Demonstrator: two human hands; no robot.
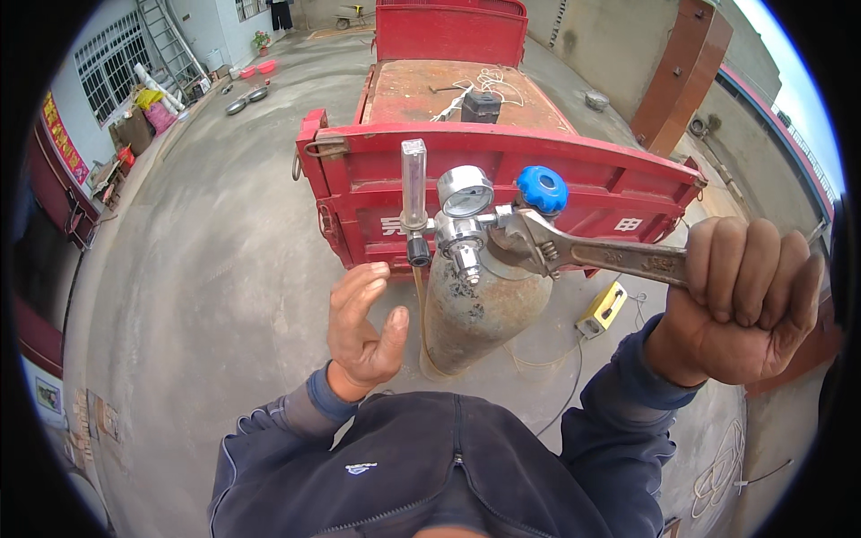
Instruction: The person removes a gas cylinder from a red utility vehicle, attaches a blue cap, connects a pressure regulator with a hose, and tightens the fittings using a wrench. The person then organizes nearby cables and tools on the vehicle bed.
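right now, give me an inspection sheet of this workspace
surface: bare concrete yard floor
job's things: gas cylinder upright, regulator with gauge, blue valve knob; adjustable wrench set at the valve
clutter: yellow box on floor
hands: right hand gripping wrench handle; left hand open beside cylinder
cables: thin hose looping by cylinder
surroundings: red cart bed behind, walls, barred window
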